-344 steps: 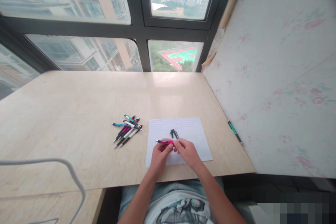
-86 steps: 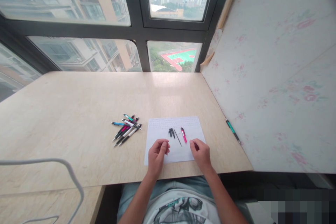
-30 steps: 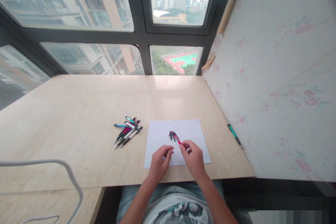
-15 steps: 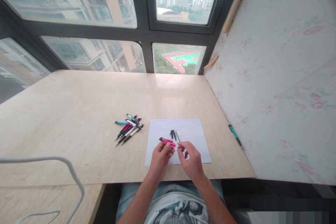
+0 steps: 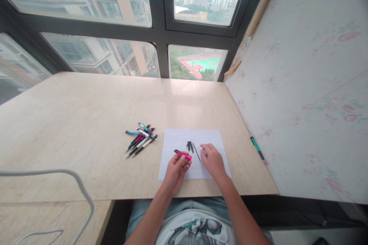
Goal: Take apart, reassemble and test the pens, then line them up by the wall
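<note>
My left hand [image 5: 176,170] is closed around a pink pen barrel [image 5: 184,154] with a dark clip end, held tilted above the sheet of paper [image 5: 169,164]. To its right, my right hand [image 5: 213,160] rests low over the paper, thumb and forefinger drawn close together at the tips; anything between them is too small to make out. A thin dark pen refill [image 5: 197,152] lies just left of those fingertips. Beside it are short black pen parts [image 5: 190,146] on the paper. Lines of handwriting run along the sheet's upper part.
A pile of several click pens [image 5: 140,139] lies left of the paper. One green and black pen [image 5: 257,148] sits against the papered wall [image 5: 310,103] at right. A grey cable [image 5: 66,172] loops over the table's left front. Windows stand behind the tabletop [image 5: 94,115].
My right hand has moved right and slightly forward, away from the pink barrel, down to the paper beside the refill. My left hand keeps its hold on the barrel, nearly unmoved.
</note>
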### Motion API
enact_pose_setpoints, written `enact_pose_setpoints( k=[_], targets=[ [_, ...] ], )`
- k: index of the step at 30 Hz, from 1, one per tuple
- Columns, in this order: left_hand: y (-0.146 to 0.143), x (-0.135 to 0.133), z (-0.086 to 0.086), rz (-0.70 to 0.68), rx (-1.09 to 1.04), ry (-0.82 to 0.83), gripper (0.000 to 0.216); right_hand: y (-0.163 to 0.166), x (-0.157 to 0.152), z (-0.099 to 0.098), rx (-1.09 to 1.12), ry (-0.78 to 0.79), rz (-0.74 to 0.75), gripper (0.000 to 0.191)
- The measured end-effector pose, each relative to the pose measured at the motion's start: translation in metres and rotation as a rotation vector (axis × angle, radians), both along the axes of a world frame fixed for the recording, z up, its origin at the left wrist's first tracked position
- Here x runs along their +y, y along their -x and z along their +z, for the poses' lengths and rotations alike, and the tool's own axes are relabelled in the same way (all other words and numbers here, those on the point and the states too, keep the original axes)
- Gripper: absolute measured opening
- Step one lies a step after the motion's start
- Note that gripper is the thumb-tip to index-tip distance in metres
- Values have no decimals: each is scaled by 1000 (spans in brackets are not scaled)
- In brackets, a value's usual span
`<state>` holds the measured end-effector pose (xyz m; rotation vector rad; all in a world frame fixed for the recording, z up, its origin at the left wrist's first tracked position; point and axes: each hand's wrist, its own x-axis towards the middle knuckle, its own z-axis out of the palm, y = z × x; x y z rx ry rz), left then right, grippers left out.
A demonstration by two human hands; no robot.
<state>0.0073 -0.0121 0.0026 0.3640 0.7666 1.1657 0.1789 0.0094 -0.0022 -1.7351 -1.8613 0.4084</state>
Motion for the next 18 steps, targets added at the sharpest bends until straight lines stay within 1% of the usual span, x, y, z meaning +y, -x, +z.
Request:
enact_pose_setpoints(
  k=[4,7,12,15,18],
  targets=[
    [1,1,-2,-22,10,2,24,6,12,2,-67,26,11,28],
    [1,0,0,-25,2,-2,24,7,15,3,-93,42,10,23],
    [1,0,1,-28,5,3,24,1,12,5,13,22,27,19],
    [1,0,1,-36,4,3,25,0,9,6,33,0,8,21],
    [1,1,1,-39,5,2,25,1,5,6,-28,3,20,26]
  ],
)
